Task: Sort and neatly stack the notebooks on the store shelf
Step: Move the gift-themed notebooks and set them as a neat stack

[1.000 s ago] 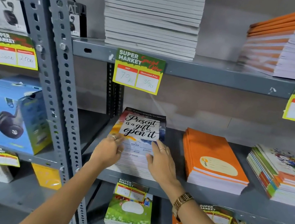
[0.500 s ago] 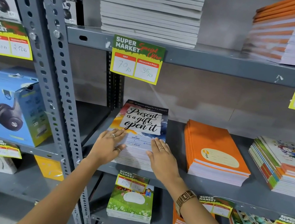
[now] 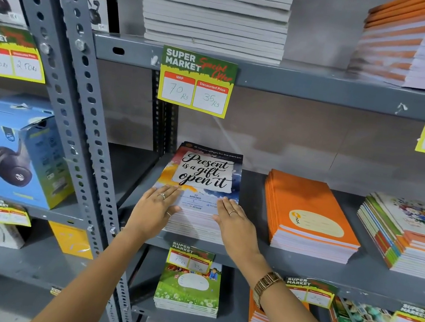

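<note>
Grey steel middle shelf (image 3: 300, 266), and there sits the notebook stack (image 3: 202, 186) at its left end, "Present is a gift, open it" on top. The left hand (image 3: 154, 207) and right hand (image 3: 235, 224) both lie flat on its front corners, fingers spread, gripping nothing. Just beside it is an orange stack (image 3: 308, 212); further right, a floral stack (image 3: 409, 232). A perforated upright (image 3: 82, 104) crosses left, a price tag (image 3: 196, 82) hanging above.
</note>
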`<action>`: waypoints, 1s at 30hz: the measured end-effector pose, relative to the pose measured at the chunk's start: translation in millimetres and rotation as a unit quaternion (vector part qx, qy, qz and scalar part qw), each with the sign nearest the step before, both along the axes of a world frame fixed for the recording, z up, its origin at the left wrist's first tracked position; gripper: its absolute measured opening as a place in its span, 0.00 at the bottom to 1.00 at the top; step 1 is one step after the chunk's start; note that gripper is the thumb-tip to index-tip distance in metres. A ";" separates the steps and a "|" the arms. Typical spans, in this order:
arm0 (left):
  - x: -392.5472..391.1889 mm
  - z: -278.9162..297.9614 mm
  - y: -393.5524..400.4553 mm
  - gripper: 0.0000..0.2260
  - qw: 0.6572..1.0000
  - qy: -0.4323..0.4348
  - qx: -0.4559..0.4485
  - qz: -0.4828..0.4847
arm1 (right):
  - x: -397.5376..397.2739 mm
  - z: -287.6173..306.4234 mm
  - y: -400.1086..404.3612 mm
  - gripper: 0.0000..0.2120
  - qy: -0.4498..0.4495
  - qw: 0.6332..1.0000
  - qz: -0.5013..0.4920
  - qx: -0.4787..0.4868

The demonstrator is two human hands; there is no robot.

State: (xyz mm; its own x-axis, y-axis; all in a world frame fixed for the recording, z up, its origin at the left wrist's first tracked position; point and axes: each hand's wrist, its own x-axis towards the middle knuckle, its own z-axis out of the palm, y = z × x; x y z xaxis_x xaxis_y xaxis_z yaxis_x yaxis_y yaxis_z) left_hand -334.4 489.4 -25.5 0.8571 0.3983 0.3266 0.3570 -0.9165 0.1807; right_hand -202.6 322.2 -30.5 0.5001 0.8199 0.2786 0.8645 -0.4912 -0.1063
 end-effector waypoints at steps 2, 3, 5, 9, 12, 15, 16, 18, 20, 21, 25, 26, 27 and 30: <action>0.1 -0.7 -1.0 0.21 1.000 0.002 0.007 0.005 | 1.0 0.3 -0.2 0.25 -0.001 1.000 0.001 -0.002; -0.2 -1.3 -1.2 0.21 1.000 0.002 0.008 0.005 | 1.1 0.3 -0.2 0.25 -0.003 1.000 0.002 -0.003; -0.1 -2.1 -2.0 0.21 1.000 -0.001 0.010 0.006 | 0.7 -0.8 -0.3 0.25 -0.004 1.000 0.003 -0.002; -1.4 -0.1 -6.7 0.27 1.000 -0.008 0.009 0.012 | 0.0 -1.6 0.5 0.25 -0.005 1.000 0.004 0.005; -1.9 0.0 -6.6 0.32 1.000 -0.014 0.010 0.011 | 0.7 -2.2 0.4 0.25 -0.006 1.000 0.009 0.007; -0.3 -3.5 -6.0 0.20 1.000 -0.024 0.010 0.014 | 1.0 -4.0 0.9 0.25 -0.003 1.000 0.007 0.017; -0.1 -3.8 -6.3 0.20 0.999 -0.028 0.006 0.015 | 1.2 -4.6 1.1 0.25 -0.006 1.000 0.008 0.018; -0.6 -2.3 -9.3 0.23 0.999 -0.031 0.002 0.022 | 2.3 -6.0 -1.6 0.24 -0.012 0.999 0.019 0.024; -3.5 1.2 -14.5 0.35 0.999 -0.028 0.001 0.030 | 3.2 -8.5 -9.4 0.24 -0.019 0.998 0.035 0.039; -3.8 2.4 -19.2 0.41 0.999 -0.028 0.005 0.036 | 5.1 -9.4 -17.3 0.25 -0.031 0.997 0.036 0.054; 2.2 0.8 -42.1 0.43 0.996 -0.023 -0.003 0.085 | 19.7 -11.3 -57.8 0.30 -0.055 0.992 0.009 0.112; 5.9 -0.1 -49.5 0.41 0.996 -0.021 -0.011 0.089 | 26.4 -10.0 -68.3 0.30 -0.058 0.991 -0.007 0.118; 9.5 -1.6 -56.1 0.39 0.996 -0.021 -0.015 0.087 | 32.5 -8.8 -77.0 0.28 -0.058 0.990 -0.025 0.125; 26.5 -1.7 -79.1 0.40 0.997 -0.023 -0.011 0.069 | 52.5 -4.9 -102.6 0.23 -0.046 0.988 -0.073 0.130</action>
State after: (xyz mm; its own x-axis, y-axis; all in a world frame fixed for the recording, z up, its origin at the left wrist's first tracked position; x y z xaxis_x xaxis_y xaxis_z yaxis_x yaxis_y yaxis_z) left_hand -307.8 410.2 -27.2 0.7781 0.5184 0.3548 0.4698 -0.8551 0.2191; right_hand -150.1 219.6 -35.4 0.5708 0.6352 0.5202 0.7979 -0.5786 -0.1690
